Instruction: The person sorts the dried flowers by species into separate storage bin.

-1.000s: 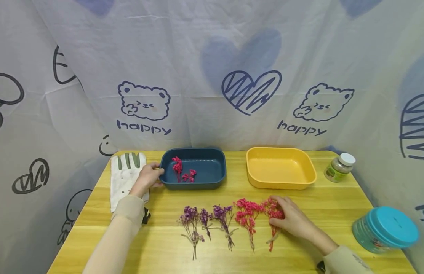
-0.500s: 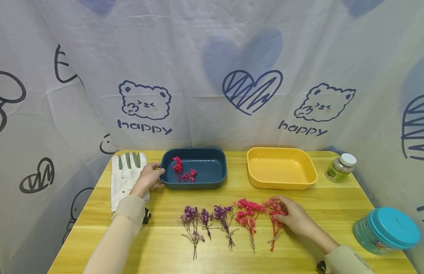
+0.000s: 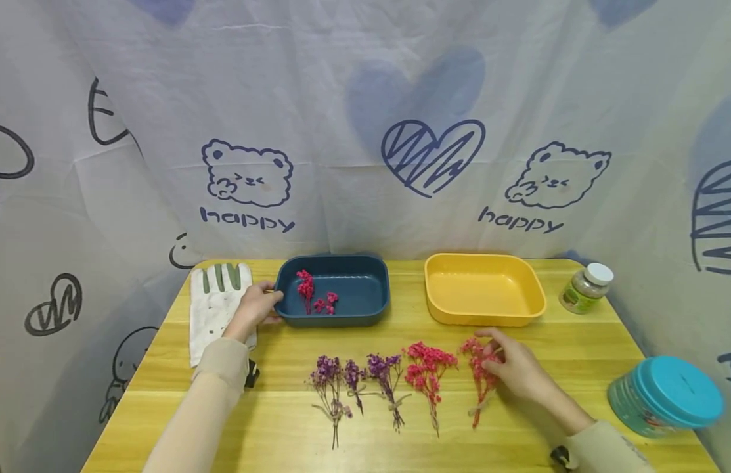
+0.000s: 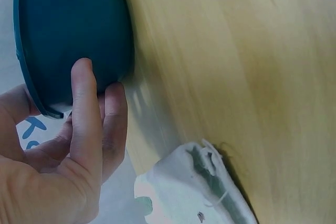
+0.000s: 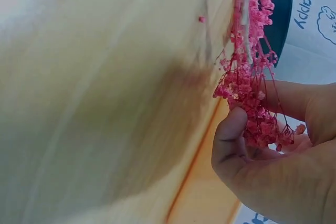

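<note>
My left hand (image 3: 257,306) grips the left end of the dark blue tray (image 3: 365,320), fingers against its outer wall (image 4: 79,40). Inside that tray lie a small red-pink dried flower sprig (image 3: 305,286) and loose blossoms (image 3: 326,303). With thumb and fingers my right hand (image 3: 515,368) pinches the blossom end of a pink dried flower bunch (image 3: 479,368), whose tied stems point toward the front edge. In the right wrist view the blossoms (image 5: 257,114) sit between thumb and fingers. Just left of it lies another pink bunch (image 3: 427,368).
Three purple dried flower bunches (image 3: 326,374) lie front centre. A yellow tray (image 3: 486,319) stands back right, near a white-lidded jar (image 3: 586,289). A blue-lidded tub (image 3: 666,397) is at the right edge. A white glove (image 3: 211,315) lies under the left forearm.
My right hand has moved a little to the right with the pink bunch, widening the gap to the neighbouring pink one. The left hand stays at the blue tray.
</note>
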Action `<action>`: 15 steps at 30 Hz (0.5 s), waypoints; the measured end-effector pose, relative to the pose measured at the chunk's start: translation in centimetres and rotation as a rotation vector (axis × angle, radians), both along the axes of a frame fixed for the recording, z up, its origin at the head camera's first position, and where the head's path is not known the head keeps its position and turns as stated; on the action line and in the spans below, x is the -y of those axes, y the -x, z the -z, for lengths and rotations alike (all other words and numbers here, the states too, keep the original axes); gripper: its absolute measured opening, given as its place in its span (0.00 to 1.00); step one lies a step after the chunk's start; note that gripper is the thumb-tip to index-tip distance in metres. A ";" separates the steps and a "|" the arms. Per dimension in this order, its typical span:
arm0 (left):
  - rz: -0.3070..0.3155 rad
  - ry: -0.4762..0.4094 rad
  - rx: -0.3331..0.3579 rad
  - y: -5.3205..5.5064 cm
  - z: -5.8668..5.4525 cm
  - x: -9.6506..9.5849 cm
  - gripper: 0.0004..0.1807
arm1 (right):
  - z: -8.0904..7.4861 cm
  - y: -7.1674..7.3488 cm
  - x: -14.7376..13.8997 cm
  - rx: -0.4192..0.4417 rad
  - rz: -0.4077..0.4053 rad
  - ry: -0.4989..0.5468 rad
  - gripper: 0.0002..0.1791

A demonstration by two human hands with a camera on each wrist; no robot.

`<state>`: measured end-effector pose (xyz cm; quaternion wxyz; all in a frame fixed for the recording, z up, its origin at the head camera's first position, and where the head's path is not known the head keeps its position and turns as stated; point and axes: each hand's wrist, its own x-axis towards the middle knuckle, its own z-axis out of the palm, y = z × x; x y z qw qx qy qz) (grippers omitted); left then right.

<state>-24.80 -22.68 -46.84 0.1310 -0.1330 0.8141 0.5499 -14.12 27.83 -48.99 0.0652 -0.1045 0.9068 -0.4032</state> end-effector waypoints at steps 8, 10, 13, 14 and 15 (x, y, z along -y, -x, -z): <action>-0.001 -0.007 -0.003 0.0 0.0 0.3 0.30 | -2.1 0.2 0.3 -0.039 -0.004 0.015 0.28; 0.000 -0.008 -0.005 0.0 0.0 0.3 0.30 | -2.8 0.4 0.4 -0.066 -0.009 0.016 0.28; 0.007 -0.006 -0.010 0.0 0.0 0.3 0.30 | -3.8 0.9 0.7 -0.103 -0.013 0.016 0.28; 0.008 -0.005 -0.011 0.0 0.0 0.3 0.30 | -4.2 1.0 0.9 -0.108 -0.012 0.018 0.28; 0.010 -0.003 -0.012 0.0 0.0 0.2 0.30 | -4.5 1.2 1.1 -0.110 -0.010 0.018 0.28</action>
